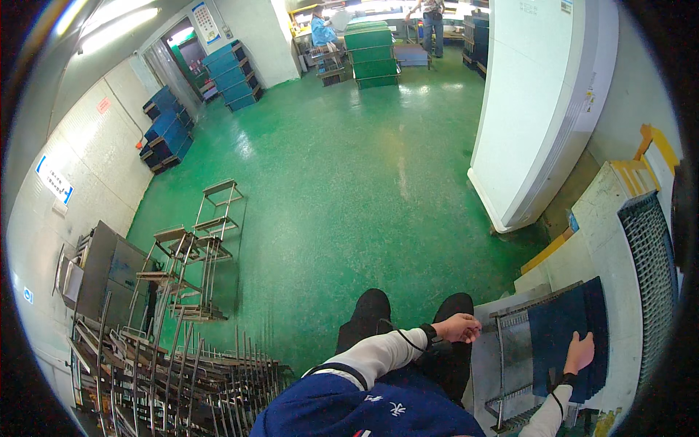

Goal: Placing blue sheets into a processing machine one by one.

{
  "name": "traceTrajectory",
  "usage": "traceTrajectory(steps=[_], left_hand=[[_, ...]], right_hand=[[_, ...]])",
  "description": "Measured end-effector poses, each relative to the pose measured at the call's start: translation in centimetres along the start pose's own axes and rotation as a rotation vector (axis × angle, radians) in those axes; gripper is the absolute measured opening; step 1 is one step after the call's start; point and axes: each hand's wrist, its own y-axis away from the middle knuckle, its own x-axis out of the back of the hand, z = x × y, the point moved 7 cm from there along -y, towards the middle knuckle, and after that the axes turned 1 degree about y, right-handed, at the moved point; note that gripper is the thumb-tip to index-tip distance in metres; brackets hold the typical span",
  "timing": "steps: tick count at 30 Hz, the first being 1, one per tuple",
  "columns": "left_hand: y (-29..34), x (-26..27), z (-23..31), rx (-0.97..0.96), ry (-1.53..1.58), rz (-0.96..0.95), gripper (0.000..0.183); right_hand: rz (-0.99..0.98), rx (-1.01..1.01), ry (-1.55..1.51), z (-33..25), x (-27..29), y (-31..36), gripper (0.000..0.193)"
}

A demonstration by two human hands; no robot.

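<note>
To my right, a metal rack point(499, 342) with toothed side rails lies on a pale metal surface. Dark blue thin panels point(557, 349) are set side by side in its right part. My right hand point(580, 354) is over these panels, its fingers closed on one near the right side of the group. Held just left of the rack, above my leg, my left hand point(459, 328) has its fingers curled together; whatever is in them, if anything, is too small to make out. Both wrists wear dark bands with cords.
Many metal racks point(182, 379) crowd the lower left, with small stepped frames point(211, 240) beyond them. Blue stacks point(169, 131) line the left wall. A white cabinet-like panel point(535, 95) stands at right, near a grey mesh point(652, 284). People work far back by a green stack point(371, 54).
</note>
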Motion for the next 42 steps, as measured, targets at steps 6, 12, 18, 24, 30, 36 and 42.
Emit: traceTrajectory(steps=[6,12,18,24,30,36,42], left_hand=[[0.0,0.1,0.0,0.005,-0.005,0.002,0.016],[0.0,0.0,0.0,0.010,0.000,0.009,0.016],[0.1,0.0,0.1,0.000,0.010,0.004,0.017],[0.1,-0.1,0.1,-0.002,-0.006,-0.010,0.017],[0.1,-0.1,0.1,0.005,-0.001,0.003,0.015],[0.1,-0.1,0.1,-0.002,-0.008,-0.022,0.016],[0.1,-0.1,0.1,-0.004,-0.014,0.001,0.016]], right_hand=[[-0.010,-0.021,0.013,0.0,0.1,0.0,0.050],[-0.029,-0.035,0.012,0.1,0.0,0.0,0.052],[-0.021,-0.030,0.012,-0.1,0.1,0.1,0.052],[-0.006,-0.012,0.011,0.2,-0.3,-0.1,0.052],[-0.011,-0.023,0.024,-0.5,0.8,0.3,0.052],[-0.041,-0.040,-0.009,-0.4,0.8,0.3,0.051],[0.009,-0.007,0.004,-0.4,0.7,0.3,0.050]])
